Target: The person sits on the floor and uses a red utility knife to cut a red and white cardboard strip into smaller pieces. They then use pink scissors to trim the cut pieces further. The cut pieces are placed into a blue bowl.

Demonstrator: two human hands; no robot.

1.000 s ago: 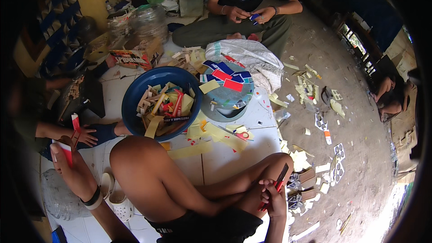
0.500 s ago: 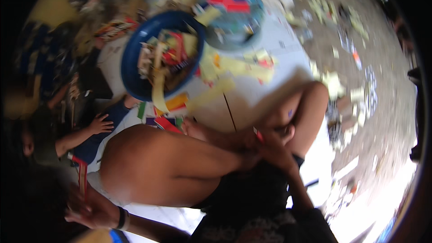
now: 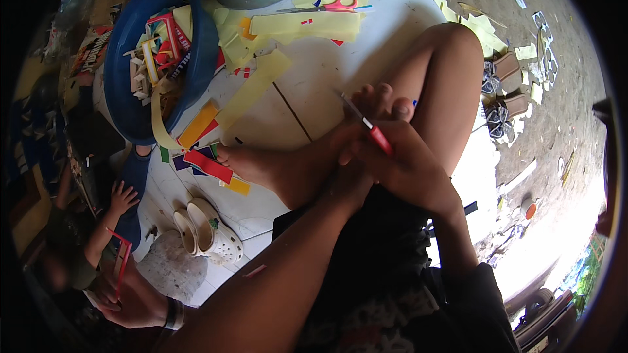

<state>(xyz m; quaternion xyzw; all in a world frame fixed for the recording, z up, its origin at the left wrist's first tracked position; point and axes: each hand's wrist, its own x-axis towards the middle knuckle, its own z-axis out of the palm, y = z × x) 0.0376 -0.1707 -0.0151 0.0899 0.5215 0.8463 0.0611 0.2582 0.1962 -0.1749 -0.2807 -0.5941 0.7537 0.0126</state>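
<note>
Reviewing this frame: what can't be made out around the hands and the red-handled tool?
Head view only.
- Left hand: mostly covered by the right hand, so its grip is unclear.
- Red-handled tool: its lower end is buried in the hands.
- Blue basin: scraps inside too small and jumbled to sort.
- Picture rim: dark and bent, details lost.

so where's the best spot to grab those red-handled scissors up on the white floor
Probably by the red handle loops of the scissors, coming from the right. They lie flat on yellow paper strips, handles right, blades pointing left, and nothing covers the loops.
</note>
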